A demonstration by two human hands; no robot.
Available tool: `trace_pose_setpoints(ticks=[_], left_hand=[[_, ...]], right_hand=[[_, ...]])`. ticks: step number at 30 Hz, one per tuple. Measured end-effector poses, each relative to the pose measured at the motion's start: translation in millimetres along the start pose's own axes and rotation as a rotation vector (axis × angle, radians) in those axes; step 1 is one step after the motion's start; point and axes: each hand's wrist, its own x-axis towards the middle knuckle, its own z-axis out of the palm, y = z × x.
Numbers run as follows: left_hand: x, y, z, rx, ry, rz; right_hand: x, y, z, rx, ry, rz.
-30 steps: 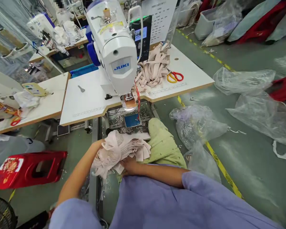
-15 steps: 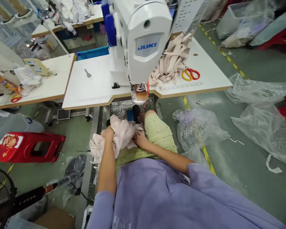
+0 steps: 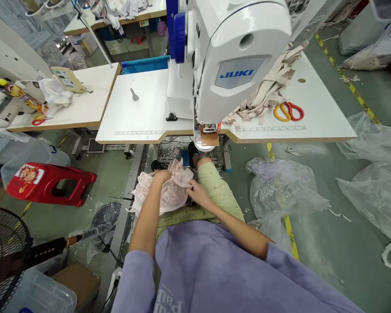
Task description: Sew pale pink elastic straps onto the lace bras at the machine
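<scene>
A bunched bundle of pale pink lace fabric [image 3: 172, 193] lies across my lap, below the front edge of the sewing table. My left hand [image 3: 163, 175] is closed on the bundle's upper part, its fingers partly hidden by the cloth. At the right side, my right hand [image 3: 198, 192] pinches the fabric's edge between thumb and fingers. Above and in front of both hands stands a white sewing machine [image 3: 237, 69], its needle area over a small brown plate [image 3: 209, 138].
Beige fabric strips [image 3: 263, 98] are heaped right of the machine, beside red-and-yellow scissors [image 3: 288, 111]. A red stool [image 3: 52, 183] and a fan [image 3: 4, 256] stand at left. Clear plastic bags [image 3: 283, 187] lie on the floor at right.
My view has shifted closer to the machine. My right hand has come up from low in the bundle to its right edge, lifting cloth; my left hand has moved inward over the fabric.
</scene>
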Motion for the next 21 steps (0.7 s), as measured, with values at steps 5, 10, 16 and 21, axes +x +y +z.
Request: trace_pose_setpoints(ticks=[5,10,16,21], left_hand=[[-15,-34,-11.6,0.009,-0.109,0.077],[-41,-58,-8.4,0.007,0.014,0.012],[-51,-38,30.7,0.041,0.236,-0.084],[-75,-20,87.1,0.027,0.358,-0.044]], right_hand=[[45,7,-49,-0.057,0.136,0.016],[87,-15,-41,-0.119,0.14,-0.066],[108,-70,15,-0.154,-0.093,-0.357],[81,-51,39,-0.08,-0.286,-0.14]])
